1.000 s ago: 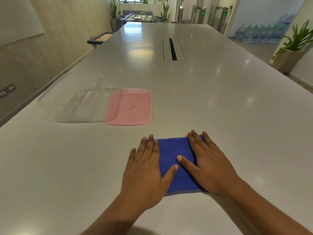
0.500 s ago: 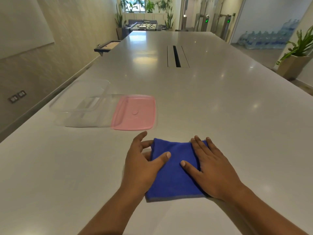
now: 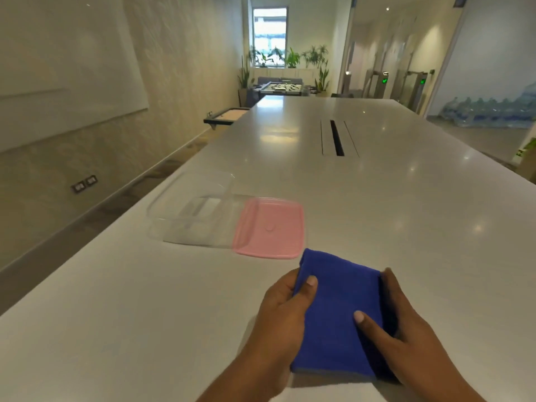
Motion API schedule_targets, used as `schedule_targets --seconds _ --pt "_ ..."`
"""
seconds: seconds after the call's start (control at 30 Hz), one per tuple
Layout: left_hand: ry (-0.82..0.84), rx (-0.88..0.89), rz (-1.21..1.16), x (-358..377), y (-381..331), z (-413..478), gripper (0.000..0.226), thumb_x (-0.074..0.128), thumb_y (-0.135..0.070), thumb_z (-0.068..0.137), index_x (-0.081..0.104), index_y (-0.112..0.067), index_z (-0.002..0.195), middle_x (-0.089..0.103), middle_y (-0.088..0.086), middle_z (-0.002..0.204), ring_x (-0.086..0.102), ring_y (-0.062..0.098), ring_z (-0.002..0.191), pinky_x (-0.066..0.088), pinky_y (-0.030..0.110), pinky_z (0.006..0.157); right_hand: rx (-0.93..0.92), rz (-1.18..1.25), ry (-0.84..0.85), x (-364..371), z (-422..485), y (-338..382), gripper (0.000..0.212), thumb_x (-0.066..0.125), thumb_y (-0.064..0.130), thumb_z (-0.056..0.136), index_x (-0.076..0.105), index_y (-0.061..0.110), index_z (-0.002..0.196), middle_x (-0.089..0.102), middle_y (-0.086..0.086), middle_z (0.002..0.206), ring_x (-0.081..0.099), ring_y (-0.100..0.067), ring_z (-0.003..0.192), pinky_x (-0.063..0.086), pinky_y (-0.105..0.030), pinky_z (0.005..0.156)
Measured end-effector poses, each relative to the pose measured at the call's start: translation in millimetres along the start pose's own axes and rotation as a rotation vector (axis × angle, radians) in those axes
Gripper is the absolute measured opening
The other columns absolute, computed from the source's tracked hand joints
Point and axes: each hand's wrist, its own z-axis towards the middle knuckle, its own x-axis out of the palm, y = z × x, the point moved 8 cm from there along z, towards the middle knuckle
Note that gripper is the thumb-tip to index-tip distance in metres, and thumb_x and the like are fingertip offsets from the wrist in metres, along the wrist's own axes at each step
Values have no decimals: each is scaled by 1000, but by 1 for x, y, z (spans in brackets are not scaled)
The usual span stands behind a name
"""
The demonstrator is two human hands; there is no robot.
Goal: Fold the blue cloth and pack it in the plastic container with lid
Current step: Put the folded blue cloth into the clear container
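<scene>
The folded blue cloth point(image 3: 338, 311) is held between both hands just above the long white table point(image 3: 391, 216). My left hand point(image 3: 280, 317) grips its left edge, thumb on top. My right hand point(image 3: 406, 335) grips its right edge, thumb on top as well. The clear plastic container point(image 3: 190, 216) stands open on the table to the far left of the cloth. Its pink lid point(image 3: 269, 227) lies flat beside it on the right, just beyond the cloth's far corner.
A dark cable slot point(image 3: 337, 138) is set into the table's middle, farther away. The table's left edge runs diagonally past the container, with floor and wall beyond. A small black shelf point(image 3: 224, 117) juts from the left wall.
Both hands went from pressing flat on the cloth to gripping its sides. The cloth is now lifted off the table and nearer the pink lid. The camera tilted upward.
</scene>
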Motion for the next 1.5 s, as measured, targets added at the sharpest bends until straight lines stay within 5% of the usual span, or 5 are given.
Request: schedule_targets --seconds 0.3,0.57,0.63,0.77,1.5 --pt "-53 131 -490 -38 -47 -14 33 61 -36 81 74 -23 108 75 13 110 72 36 97 60 53 79 262 785 96 66 -22 45 107 83 25 58 32 18 152 64 -5 132 60 -20 118 41 -36 101" --pt "-64 236 -590 -119 -74 -32 30 65 -30 67 80 -23 93 77 12 104 75 33 91 62 46 75 262 1237 149 118 -21 132 109 92 15 32 57 37 132 79 -10 84 76 -25 65 56 -37 42" --pt "-59 292 -519 -139 -83 -34 29 75 -14 64 81 -24 90 79 12 99 76 30 86 63 39 67 235 1159 95 127 -9 142 122 99 18 10 64 40 124 74 0 112 76 -19 85 60 -36 52" --pt "-187 383 -328 -193 -101 -37 38 83 -10 55 80 -31 87 80 11 87 77 24 81 60 29 58 -7 720 -3 122 10 164 78 82 -8 57 65 36 119 69 17 125 72 -17 81 57 -35 83" --pt "-422 297 227 -292 -184 104 16 74 -16 82 69 -16 98 73 3 75 65 5 48 49 21 45 -443 -90 166 185 209 304 51 60 -7 71 68 19 114 68 -2 110 65 -19 100 52 -26 84"
